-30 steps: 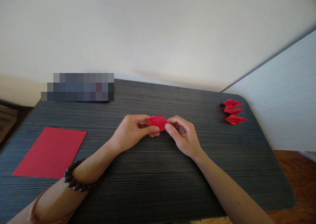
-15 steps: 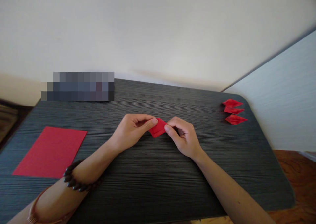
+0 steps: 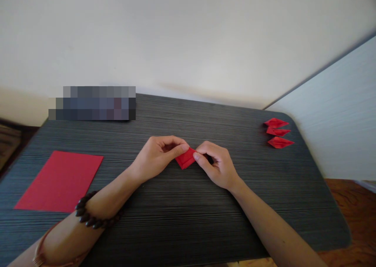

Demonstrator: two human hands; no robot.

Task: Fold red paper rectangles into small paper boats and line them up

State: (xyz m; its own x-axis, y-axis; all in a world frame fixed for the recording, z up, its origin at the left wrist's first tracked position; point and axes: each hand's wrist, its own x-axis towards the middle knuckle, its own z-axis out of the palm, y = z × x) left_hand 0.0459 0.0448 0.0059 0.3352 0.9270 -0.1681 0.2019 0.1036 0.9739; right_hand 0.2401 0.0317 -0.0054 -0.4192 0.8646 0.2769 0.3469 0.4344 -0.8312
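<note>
Pinching the folded red paper (image 3: 185,158) with both your left hand (image 3: 157,156) and right hand (image 3: 219,165), you work over a dark striped table (image 3: 188,216) against a pale wall (image 3: 188,35).

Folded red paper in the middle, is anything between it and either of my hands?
Nothing visible does. The left hand pinches the folded red paper at its left end and the right hand pinches its right end, fingers directly on it.

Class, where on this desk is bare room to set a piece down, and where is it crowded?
Bare: table between the right hand and the three folded pieces; also between the red sheet and the left hand. Crowded: the far-right corner.
</note>
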